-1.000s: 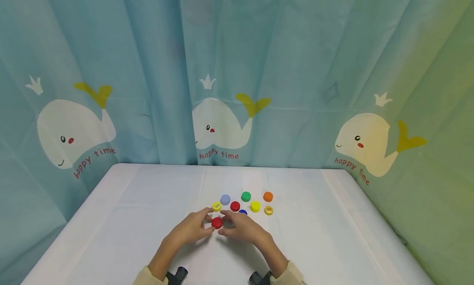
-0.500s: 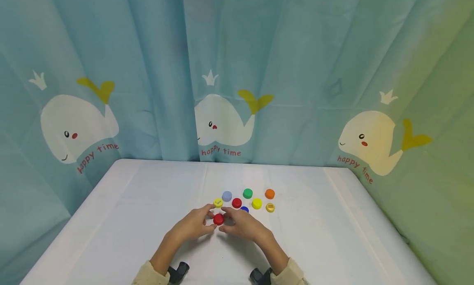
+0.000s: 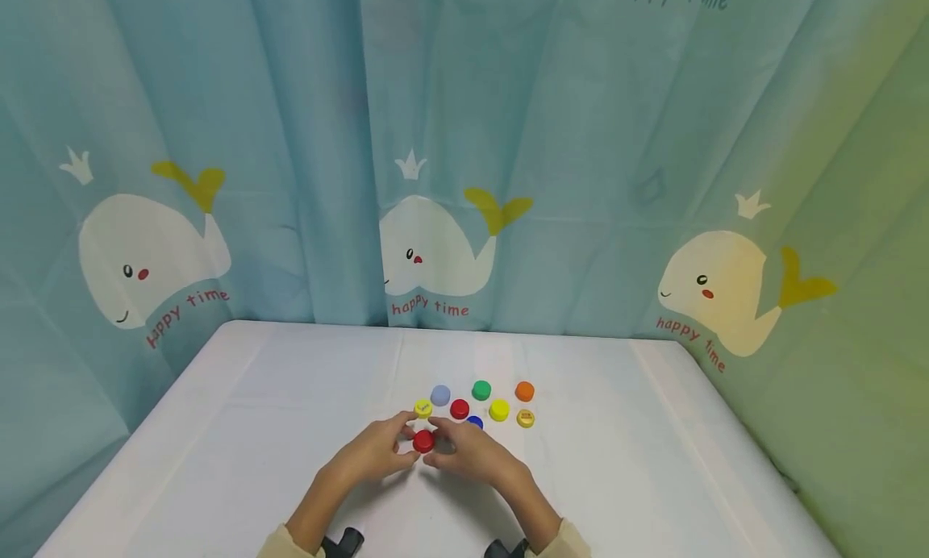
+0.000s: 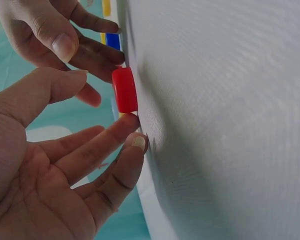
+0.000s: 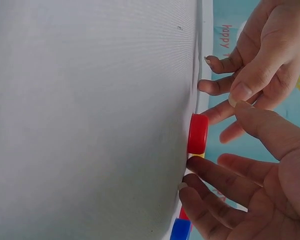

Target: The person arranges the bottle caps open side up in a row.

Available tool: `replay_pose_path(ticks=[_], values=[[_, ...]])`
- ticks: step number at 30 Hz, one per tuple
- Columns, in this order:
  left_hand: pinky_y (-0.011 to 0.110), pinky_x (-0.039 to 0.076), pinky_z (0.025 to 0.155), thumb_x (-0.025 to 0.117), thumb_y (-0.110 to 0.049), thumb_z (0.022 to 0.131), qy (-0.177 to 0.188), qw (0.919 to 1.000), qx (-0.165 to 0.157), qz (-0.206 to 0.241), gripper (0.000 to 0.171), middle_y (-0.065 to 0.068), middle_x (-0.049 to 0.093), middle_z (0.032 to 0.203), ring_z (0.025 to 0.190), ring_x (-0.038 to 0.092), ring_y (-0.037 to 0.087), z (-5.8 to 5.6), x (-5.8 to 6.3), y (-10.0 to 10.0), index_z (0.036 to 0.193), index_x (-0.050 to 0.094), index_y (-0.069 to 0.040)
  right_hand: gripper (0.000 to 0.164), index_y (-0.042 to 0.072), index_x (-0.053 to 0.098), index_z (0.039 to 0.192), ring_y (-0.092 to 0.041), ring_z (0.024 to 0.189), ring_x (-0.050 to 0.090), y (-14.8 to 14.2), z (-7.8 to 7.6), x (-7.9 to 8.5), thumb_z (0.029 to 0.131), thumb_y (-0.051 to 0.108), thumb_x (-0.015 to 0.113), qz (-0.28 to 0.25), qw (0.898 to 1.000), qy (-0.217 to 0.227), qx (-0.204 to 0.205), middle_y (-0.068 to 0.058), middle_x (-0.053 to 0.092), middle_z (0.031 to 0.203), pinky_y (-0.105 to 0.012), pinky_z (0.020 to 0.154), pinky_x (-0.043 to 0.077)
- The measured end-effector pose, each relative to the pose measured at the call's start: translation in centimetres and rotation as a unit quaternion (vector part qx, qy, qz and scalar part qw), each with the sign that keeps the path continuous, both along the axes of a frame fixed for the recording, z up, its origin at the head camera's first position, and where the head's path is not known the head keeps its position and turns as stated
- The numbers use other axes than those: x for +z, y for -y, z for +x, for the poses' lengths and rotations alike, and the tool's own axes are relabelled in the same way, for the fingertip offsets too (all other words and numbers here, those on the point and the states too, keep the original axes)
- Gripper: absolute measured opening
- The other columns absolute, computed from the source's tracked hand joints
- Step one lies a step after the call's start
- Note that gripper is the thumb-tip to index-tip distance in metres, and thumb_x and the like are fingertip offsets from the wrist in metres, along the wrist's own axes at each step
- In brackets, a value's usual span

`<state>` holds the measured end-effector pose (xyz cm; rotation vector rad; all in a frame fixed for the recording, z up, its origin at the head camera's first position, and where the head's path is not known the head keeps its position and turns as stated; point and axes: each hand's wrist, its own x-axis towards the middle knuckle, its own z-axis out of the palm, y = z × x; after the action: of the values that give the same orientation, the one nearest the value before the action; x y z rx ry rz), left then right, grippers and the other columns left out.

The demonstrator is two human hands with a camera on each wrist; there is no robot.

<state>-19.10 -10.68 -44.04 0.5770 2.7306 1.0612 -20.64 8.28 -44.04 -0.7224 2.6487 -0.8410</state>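
Between left hand [image 3: 373,448] and right hand [image 3: 470,450] — red cap [image 3: 423,441] — unmoved.

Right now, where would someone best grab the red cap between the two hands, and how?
I'd likely pinch the red cap by opposite points of its side wall, coming from the person's near side: it sits flat on the table, its low round wall is exposed there, and a yellow cap lies just beyond.

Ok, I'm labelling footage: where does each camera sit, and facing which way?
Head: on the head, facing forward and down at table and curtain; left hand, right hand and sleeves show.
Left wrist: on that wrist, facing the nearest red cap; both hands show.
Right wrist: on that wrist, facing the same cap; both hands show.
Wrist views share that cap.
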Motion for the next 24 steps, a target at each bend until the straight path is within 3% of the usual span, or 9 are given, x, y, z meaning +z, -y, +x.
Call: replay_pose_path(ticks=[9, 24], values=[[0.029, 0.045, 0.061, 0.071, -0.016, 0.082, 0.001, 0.9999, -0.012, -0.006, 0.054, 0.014, 0.065, 0.106, 0.070, 0.049, 0.016, -0.17, 0.08, -0.06, 0.127, 0.048, 0.004, 0.058, 0.008, 0.051, 0.134, -0.012, 0.104, 0.058, -0.24, 0.06, -0.06, 0.085, 0.031, 0.070, 0.001, 1.000, -0.008, -0.001, 0.001, 0.065, 0.111, -0.034, 0.087, 0.048], [0.025, 0.039, 0.054, 0.071, -0.016, 0.082, 0.023, 0.9997, -0.003, 0.012, 0.055, 0.014, 0.065, 0.108, 0.065, 0.046, 0.015, -0.24, 0.04, 0.29, 0.128, 0.048, 0.003, 0.055, 0.006, 0.053, 0.132, -0.013, 0.103, 0.059, -0.10, 0.16, 0.02, 0.085, 0.030, 0.070, -0.017, 1.000, -0.001, -0.005, -0.001, 0.066, 0.110, -0.035, 0.086, 0.048]])
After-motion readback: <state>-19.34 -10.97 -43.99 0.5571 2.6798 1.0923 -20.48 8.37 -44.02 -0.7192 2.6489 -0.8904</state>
